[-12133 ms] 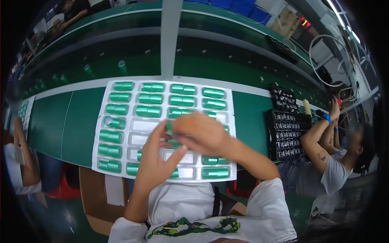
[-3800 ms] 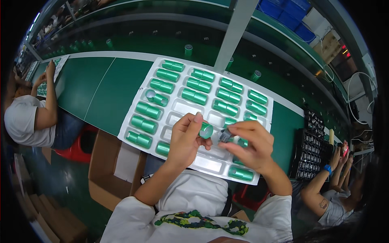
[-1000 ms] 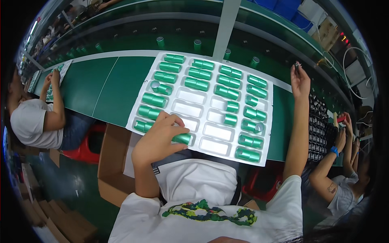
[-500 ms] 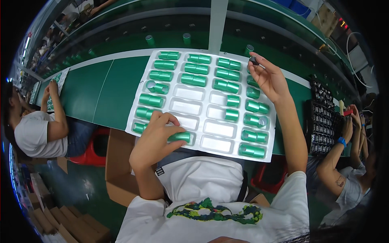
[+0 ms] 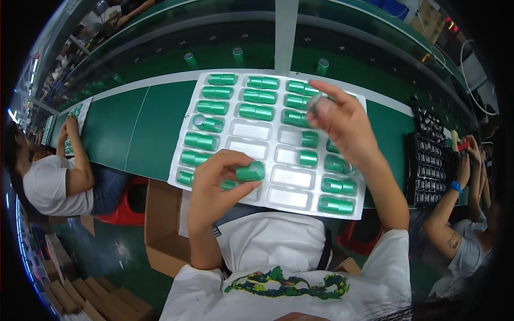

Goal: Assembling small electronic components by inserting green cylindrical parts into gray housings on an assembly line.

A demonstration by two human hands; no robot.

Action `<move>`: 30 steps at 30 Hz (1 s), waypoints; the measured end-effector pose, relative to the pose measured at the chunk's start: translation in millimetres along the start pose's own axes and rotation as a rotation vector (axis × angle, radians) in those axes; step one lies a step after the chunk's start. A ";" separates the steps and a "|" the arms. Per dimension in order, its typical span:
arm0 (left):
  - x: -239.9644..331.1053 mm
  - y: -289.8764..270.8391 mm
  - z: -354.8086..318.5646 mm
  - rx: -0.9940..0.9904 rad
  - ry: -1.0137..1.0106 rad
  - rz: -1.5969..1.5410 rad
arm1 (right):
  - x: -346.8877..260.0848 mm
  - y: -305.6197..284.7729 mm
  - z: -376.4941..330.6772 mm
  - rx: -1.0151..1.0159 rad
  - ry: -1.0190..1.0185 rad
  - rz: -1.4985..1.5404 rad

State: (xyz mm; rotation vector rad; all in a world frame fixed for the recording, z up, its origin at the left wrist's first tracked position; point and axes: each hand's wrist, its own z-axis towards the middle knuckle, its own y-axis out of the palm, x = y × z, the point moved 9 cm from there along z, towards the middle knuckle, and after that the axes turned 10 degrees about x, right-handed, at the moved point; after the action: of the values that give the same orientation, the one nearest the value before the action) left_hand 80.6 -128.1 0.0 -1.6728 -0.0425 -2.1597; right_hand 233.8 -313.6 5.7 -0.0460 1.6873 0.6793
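My left hand (image 5: 211, 182) pinches a green metallic cylinder (image 5: 250, 171) between thumb and fingers, raised over the near side of a white moulded tray (image 5: 293, 177). The cylinder's right end tips toward me. Above the tray's far right part is my right hand (image 5: 348, 125), fingers closed on a small dark-grey part (image 5: 315, 104) that motion blurs. Several green cylinders, such as one at the tray's near right corner (image 5: 335, 205), lie on their sides in the tray's hollows. White hollows show in its middle columns. My right hand hides some cylinders beneath it.
Beyond the tray, a green conveyor carries upright green cylinders (image 5: 237, 54) behind a pale post (image 5: 286, 37). Black racks (image 5: 428, 171) stand on the right by a co-worker's arm (image 5: 441, 214). Another person (image 5: 51, 179) sits at left. An open cardboard box (image 5: 163, 235) is below the table edge.
My left hand has lifted the green cylinder out of the near part of the tray. My right hand has moved left and nearer with the small part. Cylinders on the conveyor have shifted left.
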 end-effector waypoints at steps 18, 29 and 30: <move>-15.2 18.1 3.3 0.157 -0.028 -0.388 | -0.6 64.2 -53.7 -0.419 -0.747 -0.741; -10.9 19.6 3.0 0.085 0.072 -0.218 | -0.4 71.0 -62.8 -0.447 -0.856 -0.842; -11.5 23.8 3.5 0.082 0.074 -0.223 | -2.6 71.4 -65.9 -0.435 -0.937 -0.874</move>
State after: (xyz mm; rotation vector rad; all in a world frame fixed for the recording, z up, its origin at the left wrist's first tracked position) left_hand 94.0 -145.6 -14.9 -1.6067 -0.3066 -2.3453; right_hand 148.0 -285.5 41.8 -0.6335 0.4889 0.2833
